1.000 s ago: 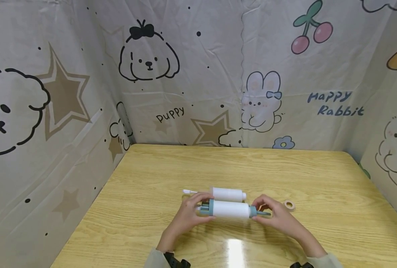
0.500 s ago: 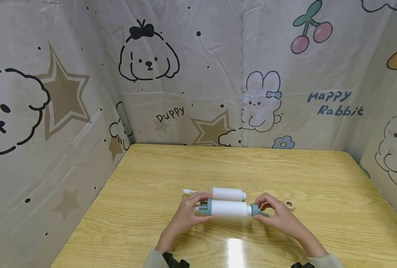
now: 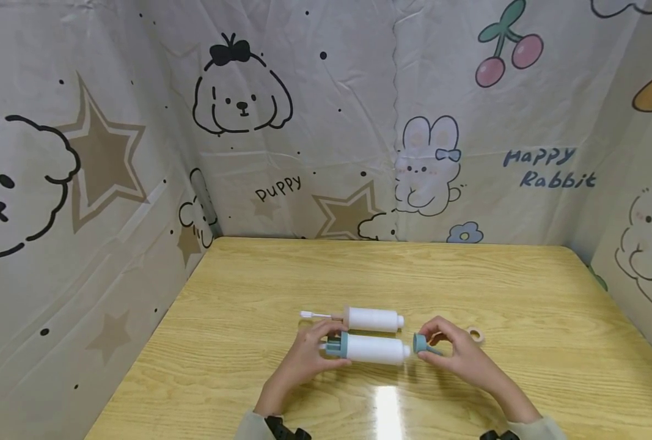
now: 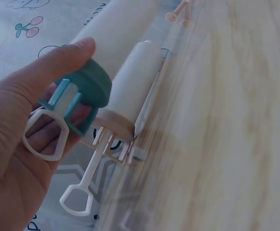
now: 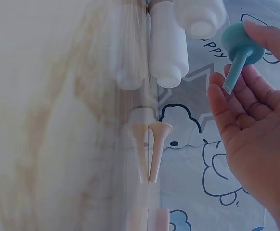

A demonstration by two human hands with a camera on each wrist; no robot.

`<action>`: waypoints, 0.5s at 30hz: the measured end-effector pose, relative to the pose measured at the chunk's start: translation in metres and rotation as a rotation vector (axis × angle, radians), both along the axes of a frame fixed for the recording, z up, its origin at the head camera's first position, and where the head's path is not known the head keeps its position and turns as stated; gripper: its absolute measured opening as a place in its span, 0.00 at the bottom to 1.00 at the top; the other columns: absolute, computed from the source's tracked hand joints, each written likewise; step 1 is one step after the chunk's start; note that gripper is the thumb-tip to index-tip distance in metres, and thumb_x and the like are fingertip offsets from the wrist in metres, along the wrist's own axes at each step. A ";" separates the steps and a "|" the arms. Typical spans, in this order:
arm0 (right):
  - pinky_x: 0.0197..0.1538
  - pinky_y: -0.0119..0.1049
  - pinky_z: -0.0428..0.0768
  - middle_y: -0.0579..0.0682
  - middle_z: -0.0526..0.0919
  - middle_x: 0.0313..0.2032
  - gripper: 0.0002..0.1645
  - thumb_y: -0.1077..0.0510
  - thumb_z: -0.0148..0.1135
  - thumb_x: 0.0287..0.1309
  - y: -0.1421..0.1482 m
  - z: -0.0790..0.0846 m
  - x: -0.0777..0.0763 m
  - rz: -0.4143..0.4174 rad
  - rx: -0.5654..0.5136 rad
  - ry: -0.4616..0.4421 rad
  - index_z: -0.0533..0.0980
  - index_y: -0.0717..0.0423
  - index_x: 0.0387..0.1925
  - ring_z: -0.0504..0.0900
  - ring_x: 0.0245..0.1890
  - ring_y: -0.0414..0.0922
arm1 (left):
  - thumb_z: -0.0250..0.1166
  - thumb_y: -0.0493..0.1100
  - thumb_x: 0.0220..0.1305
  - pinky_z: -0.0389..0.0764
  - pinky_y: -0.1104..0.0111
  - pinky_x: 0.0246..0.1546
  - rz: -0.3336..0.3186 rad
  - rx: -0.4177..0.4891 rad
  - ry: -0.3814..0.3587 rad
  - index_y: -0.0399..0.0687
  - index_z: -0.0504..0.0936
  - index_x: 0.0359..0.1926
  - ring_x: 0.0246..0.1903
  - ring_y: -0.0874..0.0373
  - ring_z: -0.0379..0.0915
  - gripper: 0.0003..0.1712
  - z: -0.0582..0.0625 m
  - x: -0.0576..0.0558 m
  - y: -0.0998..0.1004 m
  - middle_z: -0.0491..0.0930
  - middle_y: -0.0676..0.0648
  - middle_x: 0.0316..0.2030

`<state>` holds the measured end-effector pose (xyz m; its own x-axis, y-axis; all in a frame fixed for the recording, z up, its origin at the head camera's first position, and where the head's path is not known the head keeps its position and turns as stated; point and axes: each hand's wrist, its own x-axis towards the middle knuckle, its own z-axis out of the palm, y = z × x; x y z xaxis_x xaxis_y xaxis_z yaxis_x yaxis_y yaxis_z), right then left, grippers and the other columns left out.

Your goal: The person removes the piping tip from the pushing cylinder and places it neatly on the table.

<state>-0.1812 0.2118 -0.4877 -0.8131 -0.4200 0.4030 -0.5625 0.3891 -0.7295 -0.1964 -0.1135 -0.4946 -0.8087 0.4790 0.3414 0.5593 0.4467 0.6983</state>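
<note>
on the near half of the pale wooden worktop [image 3: 282,281], a large white tube [image 3: 375,349] lies crosswise between the person's two hands. the left grip [image 3: 311,351] is curled round the teal collar [image 3: 344,346] at one end of the tube, thumb on the near side and fingers on the far side; the left wrist view shows a white pull loop just within the palm. the tube's other end, with a narrow neck, points at the right grip [image 3: 452,348] without reaching it. that right grip pinches a teal cap [image 3: 419,343] with a thin spout between thumb and fingers, its mouth facing the neck across a small gap. just beyond the large tube and nearly parallel to it rests a smaller white tube [image 3: 372,319], with a beige collar [image 4: 117,122] and a white plunger [image 4: 95,161] extending to the left. a beige ring [image 3: 480,340] lies near the right grip, and the right wrist view shows a flared beige piece [image 5: 158,147] on the worktop.
</note>
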 end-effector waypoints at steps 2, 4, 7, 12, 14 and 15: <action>0.43 0.30 0.81 0.41 0.80 0.38 0.17 0.64 0.70 0.54 0.000 0.000 0.000 -0.001 0.005 -0.011 0.74 0.50 0.43 0.78 0.38 0.30 | 0.79 0.47 0.48 0.83 0.59 0.53 0.011 -0.026 -0.013 0.44 0.79 0.53 0.53 0.50 0.79 0.31 0.000 0.000 0.001 0.81 0.46 0.55; 0.43 0.30 0.81 0.42 0.80 0.38 0.16 0.63 0.70 0.55 0.000 0.002 0.001 0.005 0.007 -0.011 0.74 0.51 0.43 0.78 0.38 0.31 | 0.79 0.48 0.48 0.83 0.58 0.54 0.020 -0.052 -0.032 0.45 0.79 0.54 0.54 0.50 0.78 0.32 -0.001 0.000 0.001 0.80 0.46 0.55; 0.43 0.30 0.81 0.45 0.80 0.38 0.16 0.64 0.70 0.55 -0.001 0.004 0.002 0.015 0.006 -0.002 0.74 0.52 0.43 0.77 0.38 0.31 | 0.79 0.49 0.47 0.82 0.58 0.56 0.029 -0.090 -0.048 0.46 0.79 0.54 0.55 0.50 0.77 0.32 -0.001 0.001 0.002 0.80 0.46 0.56; 0.42 0.30 0.81 0.43 0.80 0.38 0.15 0.63 0.70 0.55 0.000 0.003 0.002 0.005 0.013 -0.006 0.74 0.51 0.43 0.77 0.38 0.31 | 0.78 0.49 0.48 0.82 0.62 0.53 0.029 -0.120 -0.079 0.47 0.79 0.54 0.52 0.52 0.78 0.32 -0.003 0.001 0.004 0.80 0.48 0.54; 0.42 0.30 0.81 0.42 0.80 0.38 0.15 0.62 0.70 0.55 0.000 0.001 0.001 0.000 0.020 -0.007 0.74 0.50 0.42 0.77 0.38 0.31 | 0.78 0.49 0.49 0.83 0.64 0.51 0.026 -0.123 -0.087 0.46 0.79 0.54 0.50 0.53 0.78 0.31 -0.004 0.000 0.004 0.81 0.48 0.53; 0.42 0.31 0.81 0.41 0.80 0.38 0.15 0.62 0.70 0.55 0.000 0.001 0.001 -0.004 0.023 -0.010 0.74 0.50 0.42 0.77 0.38 0.31 | 0.78 0.49 0.49 0.83 0.64 0.51 0.025 -0.123 -0.093 0.47 0.79 0.54 0.50 0.54 0.79 0.31 -0.004 0.000 0.004 0.81 0.49 0.52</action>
